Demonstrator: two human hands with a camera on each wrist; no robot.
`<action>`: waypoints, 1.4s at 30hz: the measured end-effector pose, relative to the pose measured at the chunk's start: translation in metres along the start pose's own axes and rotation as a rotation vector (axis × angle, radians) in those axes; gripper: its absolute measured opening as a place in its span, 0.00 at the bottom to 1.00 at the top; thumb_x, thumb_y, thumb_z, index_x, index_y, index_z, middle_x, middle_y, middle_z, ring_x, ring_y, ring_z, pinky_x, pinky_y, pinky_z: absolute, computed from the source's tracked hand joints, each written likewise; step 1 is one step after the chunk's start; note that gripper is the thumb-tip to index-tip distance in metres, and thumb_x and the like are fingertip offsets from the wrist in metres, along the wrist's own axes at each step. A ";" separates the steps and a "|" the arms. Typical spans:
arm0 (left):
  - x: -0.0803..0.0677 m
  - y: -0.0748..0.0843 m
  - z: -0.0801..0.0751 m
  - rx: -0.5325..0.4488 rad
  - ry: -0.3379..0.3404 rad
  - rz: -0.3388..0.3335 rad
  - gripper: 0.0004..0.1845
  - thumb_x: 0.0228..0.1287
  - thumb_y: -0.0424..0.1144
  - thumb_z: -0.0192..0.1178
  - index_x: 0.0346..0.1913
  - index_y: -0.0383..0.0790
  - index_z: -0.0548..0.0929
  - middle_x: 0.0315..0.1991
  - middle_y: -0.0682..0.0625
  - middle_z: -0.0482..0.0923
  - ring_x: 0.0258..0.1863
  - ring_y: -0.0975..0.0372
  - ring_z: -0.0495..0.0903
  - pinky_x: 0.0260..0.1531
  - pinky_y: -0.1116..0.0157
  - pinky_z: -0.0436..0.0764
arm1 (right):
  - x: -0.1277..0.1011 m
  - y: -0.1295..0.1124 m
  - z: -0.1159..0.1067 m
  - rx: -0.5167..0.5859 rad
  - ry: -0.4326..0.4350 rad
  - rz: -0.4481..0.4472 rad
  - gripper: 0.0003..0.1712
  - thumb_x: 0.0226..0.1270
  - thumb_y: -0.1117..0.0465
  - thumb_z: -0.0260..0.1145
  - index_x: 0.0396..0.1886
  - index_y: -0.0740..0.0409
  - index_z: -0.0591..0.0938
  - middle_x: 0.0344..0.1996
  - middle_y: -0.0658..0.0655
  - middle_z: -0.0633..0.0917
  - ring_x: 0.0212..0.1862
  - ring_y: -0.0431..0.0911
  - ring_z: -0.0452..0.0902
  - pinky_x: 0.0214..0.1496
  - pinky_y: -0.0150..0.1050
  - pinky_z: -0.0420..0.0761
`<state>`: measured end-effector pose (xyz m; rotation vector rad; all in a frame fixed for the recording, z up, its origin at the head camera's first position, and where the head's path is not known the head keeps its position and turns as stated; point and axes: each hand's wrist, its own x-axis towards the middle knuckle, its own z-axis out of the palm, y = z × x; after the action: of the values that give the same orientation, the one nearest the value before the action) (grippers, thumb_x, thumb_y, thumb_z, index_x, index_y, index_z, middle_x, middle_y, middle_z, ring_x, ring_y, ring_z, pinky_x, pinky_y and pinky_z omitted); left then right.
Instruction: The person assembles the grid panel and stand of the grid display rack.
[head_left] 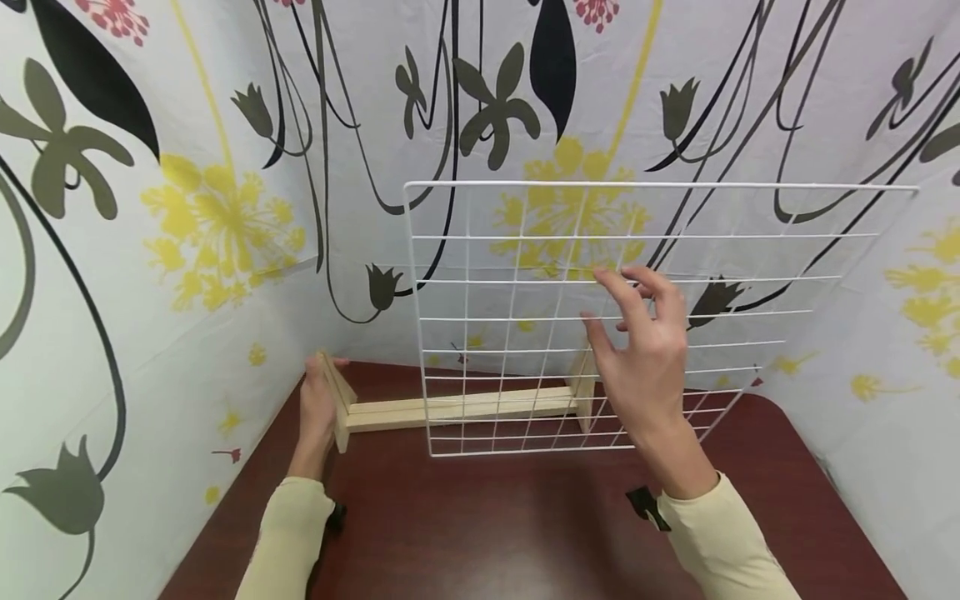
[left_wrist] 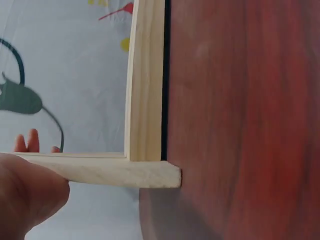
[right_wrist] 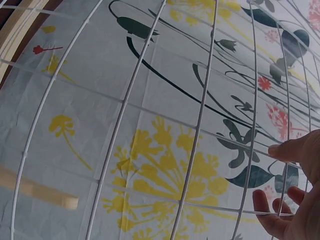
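My left hand [head_left: 317,404] grips the left end piece of a pale wooden stand [head_left: 461,408], with the thumb on one face and fingertips beyond the edge in the left wrist view. The stand has a long crossbar between two end pieces; its right end shows through the wires. In front of it stands a white wire grid [head_left: 491,319], upright, with its lower edge close to the table. My right hand [head_left: 647,358] holds the grid right of its middle, thumb and fingers bent around the wires. In the right wrist view, those fingers [right_wrist: 270,220] overlap the wires.
A dark red-brown table [head_left: 480,517] lies beneath the stand and grid. A white cloth [head_left: 345,100] printed with flowers hangs behind the table and along both sides, close to the table's edges.
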<state>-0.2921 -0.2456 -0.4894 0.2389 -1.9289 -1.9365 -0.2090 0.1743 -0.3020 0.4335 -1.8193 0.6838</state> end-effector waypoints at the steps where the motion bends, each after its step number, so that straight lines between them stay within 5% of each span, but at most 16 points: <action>1: 0.002 -0.001 0.006 0.003 0.006 0.016 0.43 0.84 0.65 0.27 0.58 0.31 0.83 0.37 0.56 0.81 0.32 0.56 0.80 0.29 0.66 0.83 | 0.000 0.000 -0.001 0.000 0.001 0.002 0.27 0.65 0.65 0.78 0.64 0.49 0.85 0.61 0.67 0.80 0.52 0.63 0.76 0.46 0.29 0.75; 5: 0.011 -0.017 0.034 0.001 0.062 0.071 0.43 0.85 0.65 0.26 0.53 0.30 0.82 0.42 0.49 0.82 0.32 0.50 0.78 0.29 0.64 0.79 | -0.002 0.000 -0.003 0.005 0.000 0.006 0.27 0.65 0.65 0.78 0.64 0.49 0.86 0.61 0.67 0.81 0.53 0.63 0.76 0.45 0.25 0.74; 10: 0.014 -0.026 0.064 -0.007 0.154 0.038 0.45 0.81 0.71 0.29 0.46 0.33 0.83 0.45 0.42 0.84 0.36 0.61 0.79 0.43 0.65 0.76 | -0.009 -0.001 -0.005 -0.001 -0.018 0.001 0.27 0.64 0.65 0.78 0.64 0.50 0.86 0.60 0.67 0.81 0.53 0.62 0.76 0.45 0.23 0.74; 15: 0.014 -0.031 0.084 -0.044 0.135 0.029 0.45 0.81 0.72 0.30 0.46 0.34 0.84 0.49 0.37 0.86 0.39 0.67 0.80 0.50 0.59 0.76 | -0.012 -0.001 -0.008 -0.012 -0.021 -0.004 0.29 0.63 0.66 0.79 0.64 0.49 0.86 0.60 0.67 0.81 0.52 0.62 0.76 0.46 0.28 0.73; 18: 0.013 -0.033 0.093 -0.072 0.134 0.030 0.42 0.84 0.67 0.32 0.45 0.33 0.85 0.48 0.35 0.87 0.36 0.68 0.80 0.45 0.55 0.78 | -0.011 -0.001 -0.009 -0.028 -0.014 -0.012 0.29 0.63 0.66 0.79 0.64 0.48 0.86 0.59 0.67 0.82 0.51 0.63 0.76 0.45 0.29 0.73; 24: 0.015 -0.032 0.111 -0.159 0.173 0.050 0.35 0.87 0.58 0.39 0.39 0.32 0.87 0.34 0.48 0.89 0.27 0.70 0.79 0.28 0.66 0.74 | -0.007 -0.001 -0.008 -0.047 0.010 -0.010 0.28 0.62 0.66 0.79 0.63 0.49 0.86 0.57 0.68 0.83 0.49 0.63 0.77 0.42 0.29 0.72; 28: 0.016 -0.030 0.126 -0.205 0.156 0.064 0.36 0.87 0.57 0.40 0.42 0.27 0.85 0.35 0.43 0.90 0.26 0.69 0.79 0.22 0.69 0.70 | -0.004 0.001 -0.008 -0.045 0.033 0.010 0.27 0.62 0.65 0.79 0.62 0.49 0.87 0.57 0.67 0.83 0.49 0.63 0.77 0.42 0.30 0.72; 32: 0.015 -0.029 0.139 -0.217 0.149 0.070 0.37 0.87 0.57 0.40 0.46 0.21 0.83 0.40 0.33 0.88 0.37 0.63 0.86 0.33 0.72 0.74 | -0.002 0.000 -0.006 -0.038 0.060 0.028 0.27 0.61 0.65 0.79 0.61 0.48 0.87 0.56 0.67 0.83 0.47 0.63 0.77 0.42 0.32 0.72; 36: 0.014 -0.028 0.150 -0.233 0.148 0.080 0.38 0.88 0.56 0.38 0.46 0.19 0.83 0.44 0.30 0.87 0.49 0.45 0.87 0.51 0.72 0.75 | 0.004 0.000 -0.004 -0.061 0.092 0.030 0.27 0.60 0.64 0.79 0.60 0.47 0.88 0.54 0.66 0.84 0.48 0.63 0.78 0.39 0.30 0.72; 39: 0.014 -0.026 0.155 -0.228 0.166 0.084 0.40 0.88 0.58 0.37 0.46 0.20 0.84 0.46 0.28 0.85 0.52 0.41 0.83 0.53 0.71 0.75 | 0.014 0.000 -0.001 -0.084 0.090 0.012 0.26 0.61 0.63 0.79 0.60 0.47 0.88 0.53 0.67 0.84 0.49 0.63 0.78 0.39 0.35 0.73; 42: 0.015 -0.028 0.159 -0.201 0.199 0.073 0.41 0.86 0.61 0.38 0.45 0.23 0.84 0.46 0.29 0.84 0.48 0.46 0.82 0.49 0.71 0.73 | 0.028 0.002 0.003 -0.089 0.078 -0.014 0.26 0.60 0.64 0.78 0.60 0.47 0.87 0.52 0.67 0.84 0.47 0.64 0.79 0.43 0.46 0.76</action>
<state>-0.3723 -0.1058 -0.5092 0.2876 -1.5839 -1.9610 -0.2217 0.1744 -0.2771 0.3554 -1.7643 0.5994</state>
